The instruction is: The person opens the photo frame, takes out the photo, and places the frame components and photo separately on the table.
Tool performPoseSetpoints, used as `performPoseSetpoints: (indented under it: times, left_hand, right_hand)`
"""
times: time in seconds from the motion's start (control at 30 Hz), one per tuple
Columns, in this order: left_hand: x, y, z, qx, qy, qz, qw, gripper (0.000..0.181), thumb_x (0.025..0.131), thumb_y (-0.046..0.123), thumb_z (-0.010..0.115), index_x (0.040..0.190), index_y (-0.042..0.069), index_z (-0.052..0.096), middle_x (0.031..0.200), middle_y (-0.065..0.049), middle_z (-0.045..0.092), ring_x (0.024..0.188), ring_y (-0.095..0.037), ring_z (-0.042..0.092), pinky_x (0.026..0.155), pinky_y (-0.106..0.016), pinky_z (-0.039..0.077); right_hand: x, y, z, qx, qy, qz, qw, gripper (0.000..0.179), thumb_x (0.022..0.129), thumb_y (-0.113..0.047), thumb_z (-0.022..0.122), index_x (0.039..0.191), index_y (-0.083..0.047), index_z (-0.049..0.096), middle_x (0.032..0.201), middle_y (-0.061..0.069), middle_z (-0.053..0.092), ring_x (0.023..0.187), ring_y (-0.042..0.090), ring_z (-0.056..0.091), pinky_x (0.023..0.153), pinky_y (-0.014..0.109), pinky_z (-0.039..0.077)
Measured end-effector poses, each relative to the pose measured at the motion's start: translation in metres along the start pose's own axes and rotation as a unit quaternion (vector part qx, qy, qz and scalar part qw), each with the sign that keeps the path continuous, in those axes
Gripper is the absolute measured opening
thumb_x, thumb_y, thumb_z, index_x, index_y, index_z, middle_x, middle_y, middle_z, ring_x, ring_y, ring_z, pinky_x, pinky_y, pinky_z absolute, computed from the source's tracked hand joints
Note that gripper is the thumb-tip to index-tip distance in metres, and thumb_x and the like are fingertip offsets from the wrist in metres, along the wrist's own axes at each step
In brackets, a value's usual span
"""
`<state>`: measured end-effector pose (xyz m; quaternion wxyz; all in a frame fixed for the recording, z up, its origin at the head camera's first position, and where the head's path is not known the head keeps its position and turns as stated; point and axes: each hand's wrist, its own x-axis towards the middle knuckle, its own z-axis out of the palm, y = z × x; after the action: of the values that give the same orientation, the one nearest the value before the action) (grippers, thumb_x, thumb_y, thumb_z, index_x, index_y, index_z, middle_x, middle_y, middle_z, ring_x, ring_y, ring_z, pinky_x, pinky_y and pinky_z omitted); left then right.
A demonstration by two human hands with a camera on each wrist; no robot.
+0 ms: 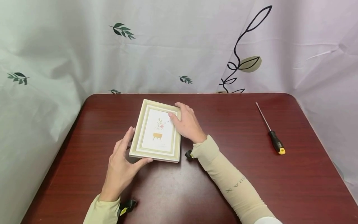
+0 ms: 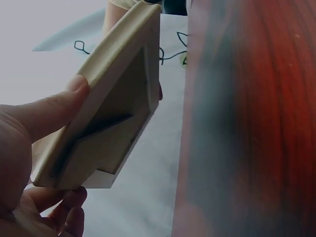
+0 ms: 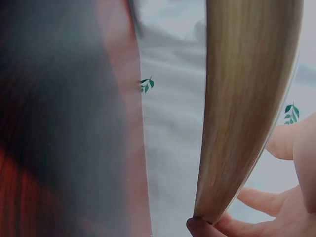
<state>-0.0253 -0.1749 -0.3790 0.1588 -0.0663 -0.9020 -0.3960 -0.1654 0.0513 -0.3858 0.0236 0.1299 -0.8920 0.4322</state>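
one bare left hand [image 1: 119, 166], coming out of a pale green fabric sleeve [image 1: 102, 211], reaches over the left half of the dark red-brown, wood-grained table [image 1: 235, 124]. it pinches the near left corner of a rectangular, pale cream-green picture frame [image 1: 152, 123]: thumb along the near rim, fingers at the left rim. from the left wrist, some fingertips show curled beneath that corner, and the frame's recessed brown back [image 2: 123, 94] has a dark slanting line across it; whether that belongs to a folding stand i cannot tell.

the frame is tilted, front face up, and appears to be held above the table, left of its middle and toward the far edge. inside it is a small drawing of a leafy plant in an orange pot on legs [image 1: 157, 135].

next comes the right hand [image 1: 190, 124], in a beige sleeve with dark lettering [image 1: 232, 183]. it grips the frame's right side near the far right corner, thumb over the front, other fingers round the rim.

farthest right, a long screwdriver with a black-and-yellow handle [image 1: 275, 141] lies untouched near the table's right edge, tip toward the far edge.

as i judge it, the step in hand is two-handed handling of the frame; the next move calls for an even, matched grip, so that neither corner dips or slips.
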Motion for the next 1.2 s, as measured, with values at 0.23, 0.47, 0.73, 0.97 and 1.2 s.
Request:
performPoseSetpoints:
  times: [0.23,0.47,0.73,0.97,1.2]
  left_hand:
    - [0.005,0.007,0.003,-0.065,0.007,0.041,0.9970,0.128,0.057,0.004,0.098,0.161,0.021,0.025,0.156,-0.002,0.044,0.128,-0.014,0.046,0.096,-0.009,0.040]
    - [0.011,0.017,0.007,-0.141,-0.002,0.064,0.9880,0.138,0.053,0.000,0.098,0.163,0.021,0.016,0.156,-0.003,0.044,0.143,-0.016,0.040,0.111,-0.017,0.030]
    - [0.017,0.024,0.013,-0.189,-0.009,0.096,0.9772,0.142,0.052,-0.006,0.097,0.163,0.016,0.011,0.156,-0.008,0.043,0.137,-0.019,0.043,0.113,-0.022,0.029]
    - [0.017,0.029,0.013,-0.172,-0.009,0.098,0.9801,0.144,0.053,-0.002,0.098,0.163,0.016,0.008,0.157,-0.006,0.041,0.143,-0.021,0.037,0.116,-0.026,0.021]
    - [0.017,0.035,0.014,-0.157,-0.014,0.089,0.9834,0.139,0.057,0.001,0.097,0.163,0.020,0.009,0.160,-0.002,0.036,0.145,-0.022,0.027,0.114,-0.026,0.015]
  right_hand:
    - [0.000,0.000,-0.002,0.021,0.010,0.022,0.9995,0.055,0.102,-0.039,0.054,0.146,-0.006,0.048,0.139,0.013,0.054,0.128,0.028,0.047,0.107,0.043,0.039]
    - [-0.003,0.000,-0.002,0.038,0.005,0.057,0.9976,0.054,0.103,-0.042,0.052,0.146,-0.011,0.048,0.135,0.012,0.054,0.120,0.026,0.051,0.105,0.043,0.041]
    - [-0.003,0.002,-0.004,0.043,0.015,0.066,0.9968,0.054,0.102,-0.043,0.051,0.146,-0.011,0.049,0.139,0.013,0.053,0.123,0.027,0.051,0.106,0.044,0.040]
    - [-0.002,0.004,-0.007,0.050,0.023,0.069,0.9961,0.054,0.103,-0.045,0.051,0.144,-0.010,0.052,0.133,0.014,0.054,0.114,0.027,0.052,0.101,0.045,0.043]
    - [-0.002,0.004,-0.007,0.045,0.034,0.052,0.9971,0.050,0.103,-0.044,0.050,0.144,-0.016,0.055,0.133,0.014,0.056,0.121,0.027,0.050,0.101,0.045,0.042]
